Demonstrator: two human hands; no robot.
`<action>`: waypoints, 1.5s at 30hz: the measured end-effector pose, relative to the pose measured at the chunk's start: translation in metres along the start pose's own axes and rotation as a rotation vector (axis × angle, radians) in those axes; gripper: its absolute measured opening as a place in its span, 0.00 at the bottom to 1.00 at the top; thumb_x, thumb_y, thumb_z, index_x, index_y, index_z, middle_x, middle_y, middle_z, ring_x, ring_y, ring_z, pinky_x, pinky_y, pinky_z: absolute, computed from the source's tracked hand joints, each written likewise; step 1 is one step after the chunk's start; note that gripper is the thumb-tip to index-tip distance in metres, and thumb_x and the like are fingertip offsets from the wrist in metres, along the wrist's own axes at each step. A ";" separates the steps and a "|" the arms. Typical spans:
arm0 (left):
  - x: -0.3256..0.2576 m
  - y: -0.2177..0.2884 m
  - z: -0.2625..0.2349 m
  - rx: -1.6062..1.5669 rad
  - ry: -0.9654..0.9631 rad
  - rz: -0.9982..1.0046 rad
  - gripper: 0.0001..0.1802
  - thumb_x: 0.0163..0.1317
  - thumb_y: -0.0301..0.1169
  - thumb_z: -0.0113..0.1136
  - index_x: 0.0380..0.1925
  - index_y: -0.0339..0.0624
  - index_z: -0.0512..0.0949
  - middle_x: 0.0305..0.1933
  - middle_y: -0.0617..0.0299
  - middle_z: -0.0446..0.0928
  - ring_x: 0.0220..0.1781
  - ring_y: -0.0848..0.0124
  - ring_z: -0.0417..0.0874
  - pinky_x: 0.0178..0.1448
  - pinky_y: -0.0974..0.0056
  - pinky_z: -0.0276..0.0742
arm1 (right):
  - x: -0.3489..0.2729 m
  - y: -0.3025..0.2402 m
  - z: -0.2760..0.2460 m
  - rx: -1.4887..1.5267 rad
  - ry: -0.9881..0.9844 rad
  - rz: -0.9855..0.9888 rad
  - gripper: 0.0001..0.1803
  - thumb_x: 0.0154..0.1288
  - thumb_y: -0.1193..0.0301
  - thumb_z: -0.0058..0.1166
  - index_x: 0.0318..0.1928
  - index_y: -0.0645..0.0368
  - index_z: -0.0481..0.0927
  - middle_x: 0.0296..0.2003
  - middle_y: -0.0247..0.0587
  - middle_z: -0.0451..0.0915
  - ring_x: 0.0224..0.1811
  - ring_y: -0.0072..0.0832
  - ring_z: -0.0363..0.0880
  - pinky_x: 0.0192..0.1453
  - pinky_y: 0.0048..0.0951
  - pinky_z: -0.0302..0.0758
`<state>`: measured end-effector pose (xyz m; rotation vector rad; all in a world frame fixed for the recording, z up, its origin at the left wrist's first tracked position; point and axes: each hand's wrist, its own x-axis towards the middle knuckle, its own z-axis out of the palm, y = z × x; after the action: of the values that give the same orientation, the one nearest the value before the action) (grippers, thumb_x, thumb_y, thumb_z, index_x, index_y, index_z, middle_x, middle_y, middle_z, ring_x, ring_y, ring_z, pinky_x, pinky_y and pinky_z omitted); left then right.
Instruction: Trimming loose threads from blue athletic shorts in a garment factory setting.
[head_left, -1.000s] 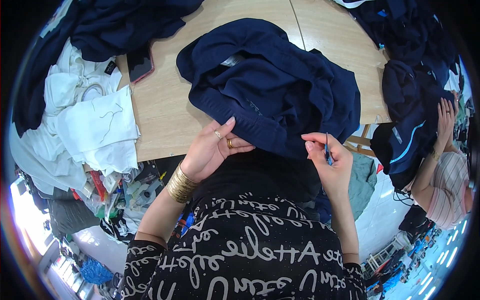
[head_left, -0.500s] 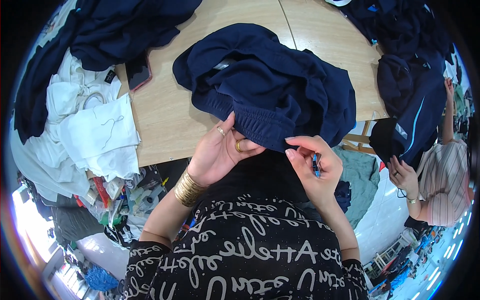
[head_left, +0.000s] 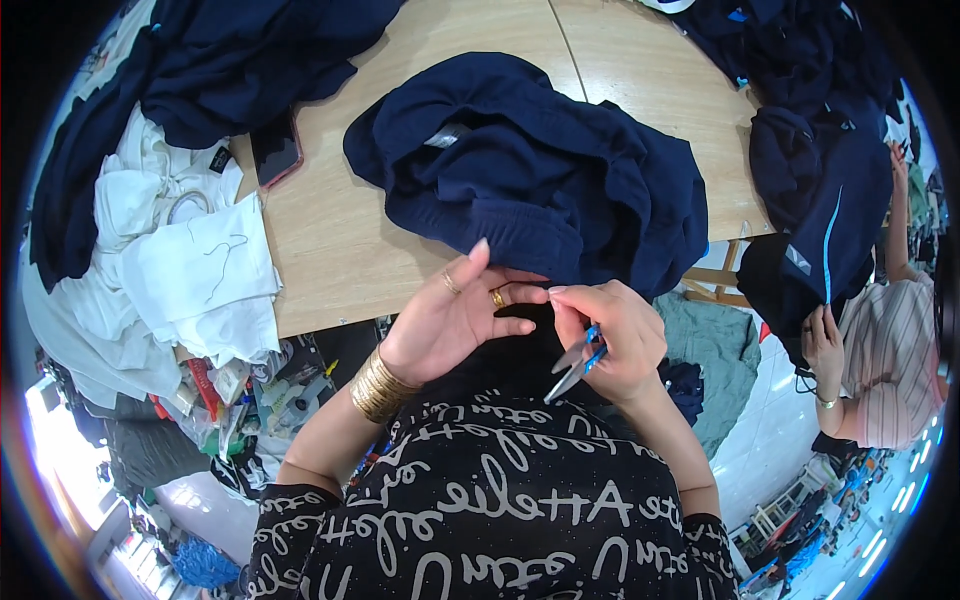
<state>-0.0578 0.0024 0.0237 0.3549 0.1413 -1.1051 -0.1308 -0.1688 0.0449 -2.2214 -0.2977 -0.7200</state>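
A navy blue garment (head_left: 660, 190) lies bunched on the wooden table in front of me, its gathered elastic waistband (head_left: 525, 235) turned toward me. My left hand (head_left: 440, 325) is at the waistband's near edge, palm up with its fingers apart. Against the fingertips of that hand rest the thumb and forefinger of my right hand (head_left: 625, 340). Small thread snips (head_left: 572, 375) with blue on the handles are held in my right hand, blades pointing down and left. Whether a thread runs between the fingertips is too fine to tell.
On the left of the table (head_left: 320, 240) are white garments (head_left: 200, 265), a dark navy pile (head_left: 240, 70) and a phone (head_left: 277, 150). More navy garments (head_left: 800, 150) lie at right, where a co-worker's hand (head_left: 822, 345) holds a light-blue strip (head_left: 832, 240).
My left hand has loosened from the waistband and spread its fingers. My right hand has moved left to meet it, and the snips' blades now show. The co-worker's hand has shifted to the strip.
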 end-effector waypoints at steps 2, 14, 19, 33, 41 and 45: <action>0.002 -0.001 0.000 0.254 0.133 -0.045 0.22 0.71 0.44 0.41 0.51 0.35 0.69 0.50 0.56 0.76 0.50 0.70 0.77 0.50 0.64 0.75 | -0.002 0.004 0.002 -0.015 -0.020 0.001 0.16 0.44 0.81 0.57 0.38 0.63 0.77 0.20 0.35 0.73 0.19 0.27 0.72 0.23 0.23 0.67; 0.036 -0.025 -0.007 0.727 0.403 0.021 0.23 0.63 0.44 0.56 0.49 0.37 0.69 0.46 0.58 0.75 0.44 0.70 0.79 0.45 0.66 0.77 | -0.021 0.009 -0.023 -0.046 -0.015 0.419 0.22 0.38 0.91 0.54 0.36 0.59 0.78 0.26 0.36 0.78 0.23 0.28 0.77 0.25 0.22 0.69; 0.041 -0.022 -0.008 0.740 0.387 -0.031 0.26 0.63 0.49 0.55 0.44 0.34 0.73 0.42 0.57 0.77 0.40 0.70 0.81 0.43 0.69 0.76 | -0.029 0.010 -0.023 -0.056 -0.022 0.432 0.09 0.52 0.82 0.62 0.35 0.57 0.80 0.26 0.30 0.78 0.18 0.13 0.67 0.20 0.16 0.59; 0.017 -0.011 0.026 0.717 0.221 0.211 0.16 0.63 0.30 0.59 0.48 0.34 0.74 0.43 0.60 0.79 0.43 0.77 0.78 0.51 0.70 0.73 | -0.019 -0.004 -0.033 0.070 0.040 0.466 0.12 0.48 0.78 0.66 0.35 0.58 0.80 0.26 0.34 0.78 0.19 0.19 0.72 0.21 0.18 0.64; 0.011 -0.013 0.035 0.792 0.206 0.253 0.15 0.63 0.30 0.59 0.48 0.34 0.75 0.43 0.63 0.78 0.42 0.79 0.76 0.49 0.72 0.71 | -0.005 -0.013 -0.049 -0.063 -0.034 0.431 0.20 0.44 0.62 0.71 0.36 0.57 0.78 0.23 0.31 0.75 0.18 0.22 0.68 0.23 0.23 0.64; 0.011 -0.012 0.035 0.780 0.188 0.239 0.15 0.63 0.30 0.58 0.47 0.34 0.75 0.43 0.63 0.78 0.42 0.79 0.75 0.49 0.72 0.71 | -0.006 -0.012 -0.051 -0.188 -0.097 0.356 0.18 0.46 0.59 0.68 0.32 0.57 0.78 0.20 0.31 0.72 0.18 0.27 0.69 0.24 0.26 0.63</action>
<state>-0.0656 -0.0238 0.0505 1.1441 -0.1747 -0.8509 -0.1612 -0.1979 0.0769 -2.4037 0.1235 -0.4629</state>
